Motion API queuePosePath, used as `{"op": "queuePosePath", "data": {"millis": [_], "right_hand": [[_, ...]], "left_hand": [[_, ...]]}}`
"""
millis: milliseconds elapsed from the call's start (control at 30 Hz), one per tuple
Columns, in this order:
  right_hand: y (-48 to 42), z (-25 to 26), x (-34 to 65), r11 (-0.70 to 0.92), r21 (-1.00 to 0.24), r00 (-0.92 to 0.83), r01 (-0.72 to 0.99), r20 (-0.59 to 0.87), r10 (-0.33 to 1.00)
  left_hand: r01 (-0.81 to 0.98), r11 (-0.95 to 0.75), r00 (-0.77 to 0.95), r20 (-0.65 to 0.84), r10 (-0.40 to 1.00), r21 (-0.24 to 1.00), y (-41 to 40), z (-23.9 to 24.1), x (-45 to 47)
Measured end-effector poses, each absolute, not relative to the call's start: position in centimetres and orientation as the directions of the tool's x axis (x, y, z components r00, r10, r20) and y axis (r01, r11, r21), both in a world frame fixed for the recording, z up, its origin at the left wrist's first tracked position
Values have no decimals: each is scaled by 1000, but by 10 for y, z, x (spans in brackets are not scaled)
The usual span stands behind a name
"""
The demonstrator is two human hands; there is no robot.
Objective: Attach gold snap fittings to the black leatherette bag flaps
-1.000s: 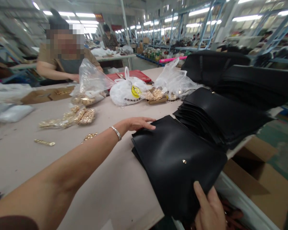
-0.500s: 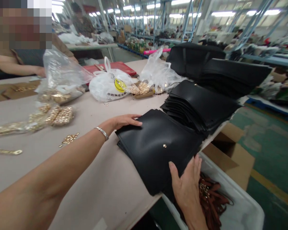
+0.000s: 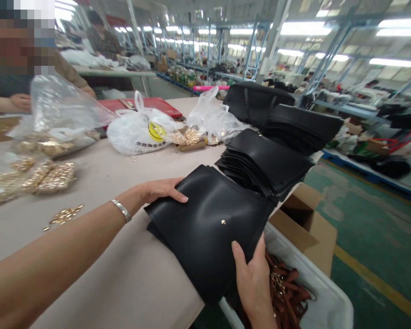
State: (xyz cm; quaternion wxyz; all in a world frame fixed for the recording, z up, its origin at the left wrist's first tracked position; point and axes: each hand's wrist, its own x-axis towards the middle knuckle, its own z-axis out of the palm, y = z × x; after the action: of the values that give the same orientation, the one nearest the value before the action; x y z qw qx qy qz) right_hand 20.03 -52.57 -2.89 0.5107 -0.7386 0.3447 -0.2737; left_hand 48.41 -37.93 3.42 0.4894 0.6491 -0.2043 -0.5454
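Note:
A small stack of black leather panels (image 3: 198, 242) lies at the table's near corner, its front part jutting past the edge. The top panel carries a small gold metal fitting (image 3: 223, 222). My left hand (image 3: 159, 191), a silver bracelet at its wrist, grips the far left edge, thumb on top and fingers partly hidden behind. At the right edge my right hand (image 3: 253, 281) holds the stack, thumb over the top and fingertips out of sight beneath. Just behind stands a thicker pile of similar black panels (image 3: 274, 155).
Loose gold pieces (image 3: 66, 214) and bagged gold hardware (image 3: 51, 176) lie on the left. White plastic bags (image 3: 137, 130) stand behind. Below the right edge are a white bin (image 3: 335, 297) holding brown straps (image 3: 287, 288) and an open carton (image 3: 315, 228). A co-worker sits at the far left.
My right hand's fingers have closed around the right edge of the stack. My left thumb presses further onto the top panel. The view has swung slightly to the right.

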Motion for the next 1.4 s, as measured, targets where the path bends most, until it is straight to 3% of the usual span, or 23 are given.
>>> {"op": "queuePosePath", "data": {"millis": [167, 333, 500, 600, 733, 900, 1067, 1267, 1400], "right_hand": [[-537, -31, 191, -67, -946, 572, -318, -135, -809], [-539, -38, 181, 257, -962, 619, -89, -256, -743], [-543, -35, 169, 651, -743, 639, -157, -579, -507], [-547, -35, 164, 738, -655, 665, -162, -626, -408], [-547, -40, 161, 779, -608, 695, -151, -626, -354], [-548, -46, 166, 756, -639, 717, -143, -593, -365], [-559, -35, 167, 770, -617, 795, -163, -544, -269], [-561, -21, 171, 614, -756, 814, -227, -493, -307], [-552, -16, 164, 456, -867, 868, -201, -373, -327]], "left_hand": [[348, -370, 409, -495, -767, 861, -369, 23, 462], [415, -341, 475, -521, -709, 843, -356, 19, 440], [476, -339, 507, -568, -648, 811, -346, 20, 418], [496, -331, 506, -576, -642, 803, -341, 23, 407], [473, -318, 512, -550, -660, 822, -338, 27, 399], [487, -275, 538, -532, -654, 829, -338, 28, 397], [480, -265, 542, -520, -660, 836, -336, 28, 390], [471, -271, 567, -523, -636, 840, -329, 35, 383], [498, -266, 597, -548, -586, 826, -315, 48, 365]]}}
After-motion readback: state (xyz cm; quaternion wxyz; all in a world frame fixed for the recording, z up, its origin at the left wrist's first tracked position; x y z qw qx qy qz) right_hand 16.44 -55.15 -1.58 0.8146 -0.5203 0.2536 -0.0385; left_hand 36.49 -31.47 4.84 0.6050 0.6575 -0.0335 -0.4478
